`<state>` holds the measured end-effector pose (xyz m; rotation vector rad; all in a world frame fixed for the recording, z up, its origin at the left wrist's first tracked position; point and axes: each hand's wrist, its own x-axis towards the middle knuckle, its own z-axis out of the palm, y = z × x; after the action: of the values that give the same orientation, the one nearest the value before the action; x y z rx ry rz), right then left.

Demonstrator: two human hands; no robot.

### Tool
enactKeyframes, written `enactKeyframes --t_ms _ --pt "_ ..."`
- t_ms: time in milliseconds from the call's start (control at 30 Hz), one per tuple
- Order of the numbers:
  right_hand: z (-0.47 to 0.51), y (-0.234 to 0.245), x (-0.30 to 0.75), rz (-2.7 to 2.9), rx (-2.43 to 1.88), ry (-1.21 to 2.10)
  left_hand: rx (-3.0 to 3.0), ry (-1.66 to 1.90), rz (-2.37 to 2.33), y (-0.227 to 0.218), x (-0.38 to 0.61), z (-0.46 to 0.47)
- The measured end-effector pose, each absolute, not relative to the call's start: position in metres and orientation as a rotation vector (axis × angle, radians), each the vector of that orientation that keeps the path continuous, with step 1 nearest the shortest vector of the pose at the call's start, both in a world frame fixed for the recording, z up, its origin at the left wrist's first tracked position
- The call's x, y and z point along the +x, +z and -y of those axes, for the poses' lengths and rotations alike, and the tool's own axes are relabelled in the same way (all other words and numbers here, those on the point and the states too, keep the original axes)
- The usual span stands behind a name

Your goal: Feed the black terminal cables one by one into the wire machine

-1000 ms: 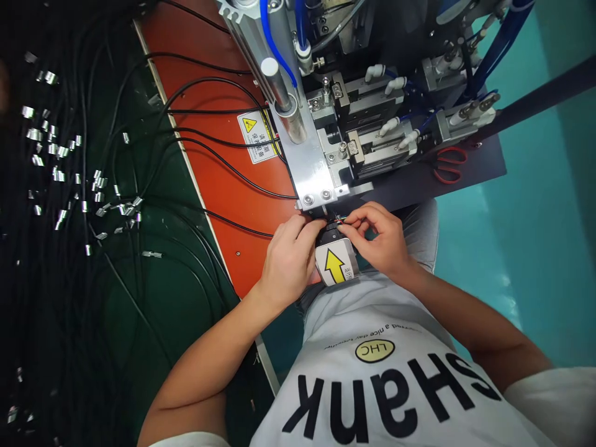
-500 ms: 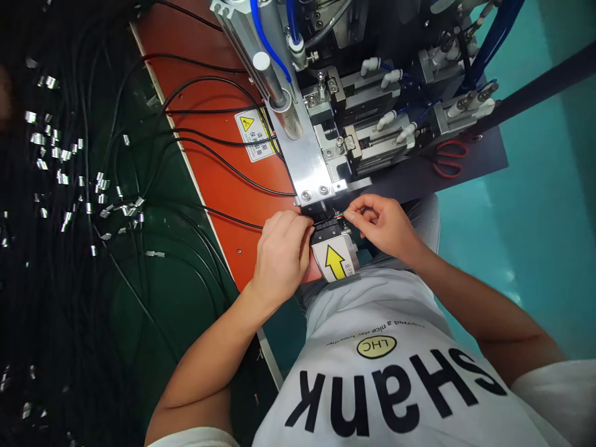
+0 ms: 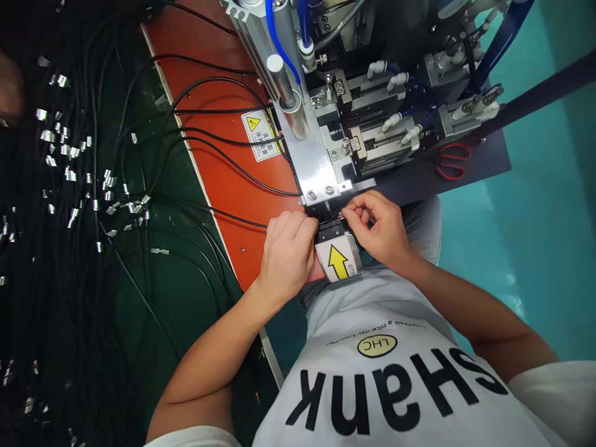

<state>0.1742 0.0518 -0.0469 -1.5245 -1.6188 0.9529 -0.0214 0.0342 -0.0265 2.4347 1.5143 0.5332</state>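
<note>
My left hand (image 3: 287,254) is closed on the end of a black cable (image 3: 233,217), pressing it against the left side of a small black fixture (image 3: 331,232) under the machine's metal plate (image 3: 316,164). My right hand (image 3: 378,226) pinches the cable's thin coloured wires at the fixture's right top edge; the wire tips are hidden by my fingers. Just below both hands sits a white block with a yellow arrow label (image 3: 339,261).
Several black cables with metal ends (image 3: 93,186) lie spread over the green mat on the left and across the orange panel (image 3: 218,143). A pneumatic machine (image 3: 372,118) fills the top. Red scissors (image 3: 452,161) lie on its dark base at right. Teal floor lies on the right.
My right hand has moved left, closer to the fixture, and its fingers have closed in over the wires. My left hand has stayed pressed against the fixture.
</note>
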Motion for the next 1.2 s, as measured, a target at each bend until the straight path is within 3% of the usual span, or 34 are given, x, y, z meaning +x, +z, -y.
enactKeyframes --t_ms 200,400,567,767,1200 --pt "-0.049 -0.056 0.172 1.458 -1.553 1.245 2.408 0.476 -1.454 -0.025 -0.024 -0.035" --pt "-0.049 -0.052 0.173 1.597 -1.581 1.007 2.333 0.545 -1.397 -0.024 -0.027 -0.037" --pt "-0.052 -0.057 0.175 1.459 -1.623 1.374 2.313 0.572 -1.394 -0.025 -0.028 -0.038" --pt "-0.050 -0.051 0.176 1.753 -1.547 0.913 2.309 0.562 -1.384 -0.028 -0.030 -0.038" --pt "-0.047 -0.059 0.172 1.701 -1.456 0.827 2.327 0.563 -1.367 -0.027 -0.030 -0.039"
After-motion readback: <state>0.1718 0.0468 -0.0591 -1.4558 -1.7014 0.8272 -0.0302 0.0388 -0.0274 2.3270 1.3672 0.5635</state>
